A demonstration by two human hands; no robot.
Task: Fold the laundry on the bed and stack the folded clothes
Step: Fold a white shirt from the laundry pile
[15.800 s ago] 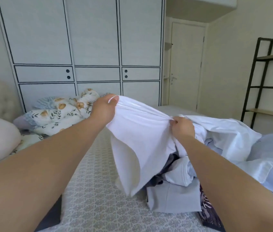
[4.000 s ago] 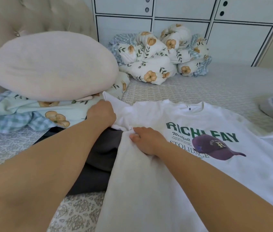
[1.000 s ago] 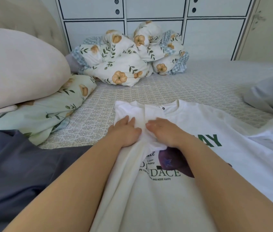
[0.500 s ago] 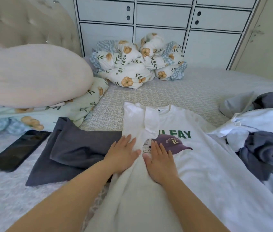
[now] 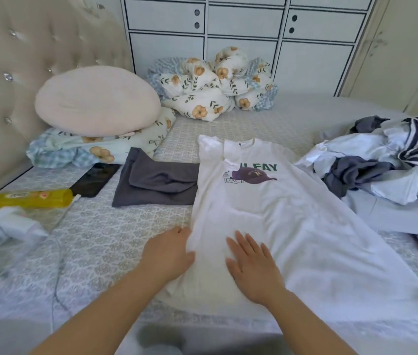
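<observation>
From the head camera, a white T-shirt (image 5: 292, 221) lies spread front-up on the bed (image 5: 115, 226), its collar toward the far wall and its left side already folded inward, so that the green lettering and the purple cap print are partly covered. The right hand (image 5: 254, 265) lies flat on the lower part of the shirt, its fingers (image 5: 243, 242) straight and spread, pressing the cloth down and gripping nothing. The left hand (image 5: 168, 252) rests at the shirt's folded left edge; its fingertips are tucked under or against the fabric, so I cannot tell whether they pinch it or only touch it.

Just left of the shirt, touching its edge, sits a folded dark grey garment (image 5: 156, 184). On the right side of the bed is a loose heap of unfolded laundry (image 5: 387, 165), white, pale blue, grey and striped pieces tangled together.

Beyond the grey garment lie a black phone (image 5: 92, 179), a yellow packet (image 5: 28, 198) and a blurred white object (image 5: 3, 231). A round pink cushion (image 5: 95, 101) rests on a floral pillow (image 5: 95, 149) by the tufted headboard (image 5: 18, 73), and a bundled floral duvet (image 5: 215, 85) sits against the white wardrobe (image 5: 241, 29).
</observation>
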